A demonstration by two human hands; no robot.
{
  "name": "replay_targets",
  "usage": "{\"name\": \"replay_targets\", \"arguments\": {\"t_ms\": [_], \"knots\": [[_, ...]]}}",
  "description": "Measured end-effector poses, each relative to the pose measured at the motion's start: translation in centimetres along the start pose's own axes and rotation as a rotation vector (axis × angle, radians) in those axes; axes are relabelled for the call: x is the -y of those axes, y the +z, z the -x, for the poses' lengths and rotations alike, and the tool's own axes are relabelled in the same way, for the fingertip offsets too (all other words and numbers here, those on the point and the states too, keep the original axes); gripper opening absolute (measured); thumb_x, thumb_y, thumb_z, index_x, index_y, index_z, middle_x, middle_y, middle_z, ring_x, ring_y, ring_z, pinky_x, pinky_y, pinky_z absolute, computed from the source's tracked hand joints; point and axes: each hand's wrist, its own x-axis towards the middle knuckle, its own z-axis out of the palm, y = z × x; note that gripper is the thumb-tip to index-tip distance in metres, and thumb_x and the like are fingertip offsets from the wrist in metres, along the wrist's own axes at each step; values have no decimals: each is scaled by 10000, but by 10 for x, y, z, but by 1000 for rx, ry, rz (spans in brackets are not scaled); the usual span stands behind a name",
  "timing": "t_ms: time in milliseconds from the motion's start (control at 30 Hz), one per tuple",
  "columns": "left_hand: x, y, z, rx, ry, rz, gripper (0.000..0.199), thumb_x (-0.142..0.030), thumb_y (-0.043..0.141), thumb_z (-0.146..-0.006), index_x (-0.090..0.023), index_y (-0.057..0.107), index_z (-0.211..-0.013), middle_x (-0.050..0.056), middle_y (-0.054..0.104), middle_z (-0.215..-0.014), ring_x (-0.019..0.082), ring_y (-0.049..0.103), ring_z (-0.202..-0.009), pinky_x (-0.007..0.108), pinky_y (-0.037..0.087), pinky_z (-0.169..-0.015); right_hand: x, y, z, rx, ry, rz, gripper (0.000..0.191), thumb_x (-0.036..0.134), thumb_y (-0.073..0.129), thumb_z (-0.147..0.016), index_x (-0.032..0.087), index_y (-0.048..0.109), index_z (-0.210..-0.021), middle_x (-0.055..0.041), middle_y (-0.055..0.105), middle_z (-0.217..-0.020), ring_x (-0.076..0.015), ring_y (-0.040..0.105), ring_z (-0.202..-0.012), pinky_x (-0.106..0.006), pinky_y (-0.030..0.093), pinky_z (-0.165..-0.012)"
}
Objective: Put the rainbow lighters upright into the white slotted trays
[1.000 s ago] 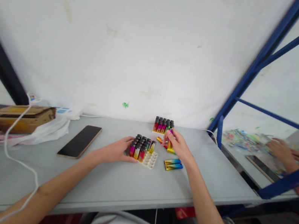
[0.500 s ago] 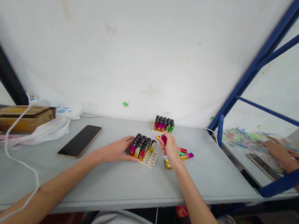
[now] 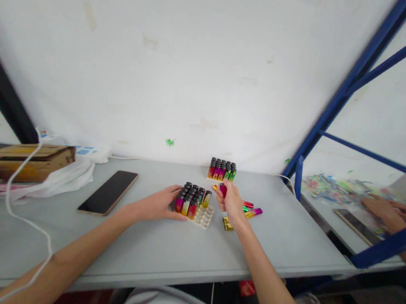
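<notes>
On the grey table a white tray [image 3: 202,218] with round holes bears upright, shiny lighters [image 3: 190,199] with black tops, mostly on its left side. My left hand [image 3: 161,204] holds that tray by its left end, thumb along the front and fingers behind. Just right of the tray, my right hand [image 3: 231,201] is closed around a dark pink lighter [image 3: 223,189], whose lower part is hidden by the fingers. Several loose lighters [image 3: 254,213] in pink, green and gold lie beside and behind this hand.
A second, full block of lighters [image 3: 222,170] stands against the wall. To the left are a phone [image 3: 108,192], a cardboard box [image 3: 36,161], a white plastic bag [image 3: 61,185] and a white cable [image 3: 30,219]. Beyond a blue metal frame [image 3: 323,117], another person's hands [image 3: 383,211] rest near plastic packets.
Both my hands stay almost still, the right one with the lighter in it. At the far right, the other person's hands have shifted slightly.
</notes>
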Motion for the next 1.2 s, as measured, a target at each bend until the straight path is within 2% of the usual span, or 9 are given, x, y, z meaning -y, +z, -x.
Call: {"name": "replay_targets", "arguments": {"t_ms": [167,267,367,467,567,667,767,933,1200], "knots": [[-1,-1,1,-11,6,15,871,-686,812,-826,-203,563,-1507,156,550,-1579,371,529,-1453,473,376,-1287,-2,-1,0,9,-2,42,470,588,447,-929,261,337,-611,67,270,-508,-97,158,-451,-255,118,-432],[-1,-1,1,-14,11,15,859,-684,816,-819,-208,578,-1493,150,563,-1568,377,534,-1448,477,379,-1286,-1,-2,-2,17,9,46,536,695,480,-916,258,376,-624,72,267,-519,-100,176,-457,-259,128,-440],[0,-1,0,-8,4,16,862,-681,819,-818,-198,580,-1491,153,562,-1566,381,529,-1453,472,373,-1289,3,-4,-4,69,-35,39,609,820,523,-874,231,537,-723,83,277,-557,-98,207,-466,-253,157,-450],[1,-1,0,-1,-1,21,872,-689,817,-816,-195,577,-1493,157,556,-1568,381,520,-1462,472,364,-1294,10,-8,-2,156,-170,39,634,836,539,-889,216,644,-968,70,398,-639,-104,331,-503,-244,263,-475],[2,0,0,1,2,22,880,-688,818,-815,-189,571,-1496,166,550,-1568,381,519,-1460,479,363,-1293,20,-16,4,237,-297,193,550,753,546,-961,226,631,-1093,45,531,-704,-132,493,-587,-261,414,-564],[2,0,0,9,8,25,843,-675,811,-831,-198,581,-1486,163,553,-1559,368,524,-1452,474,364,-1290,30,-23,12,253,-401,401,418,637,616,-980,229,647,-1059,-19,657,-857,-166,607,-726,-290,505,-664],[1,-1,0,6,16,33,820,-664,811,-837,-218,581,-1486,148,555,-1559,358,531,-1445,470,374,-1282,37,-27,17,262,-507,549,321,540,680,-966,219,691,-964,-70,711,-1001,-196,654,-838,-312,528,-727],[-1,-1,1,-6,7,37,811,-644,825,-827,-220,588,-1476,140,564,-1556,363,544,-1433,468,378,-1278,32,-27,15,378,-471,701,246,447,672,-997,218,708,-915,-6,724,-742,-184,644,-682,-304,466,-685],[1,0,1,-16,35,31,786,-654,811,-838,-226,597,-1461,137,577,-1536,355,544,-1427,472,382,-1274,17,-25,11,364,-432,774,131,347,744,-950,231,685,-958,-3,753,-764,-212,702,-724,-311,494,-703]]}}
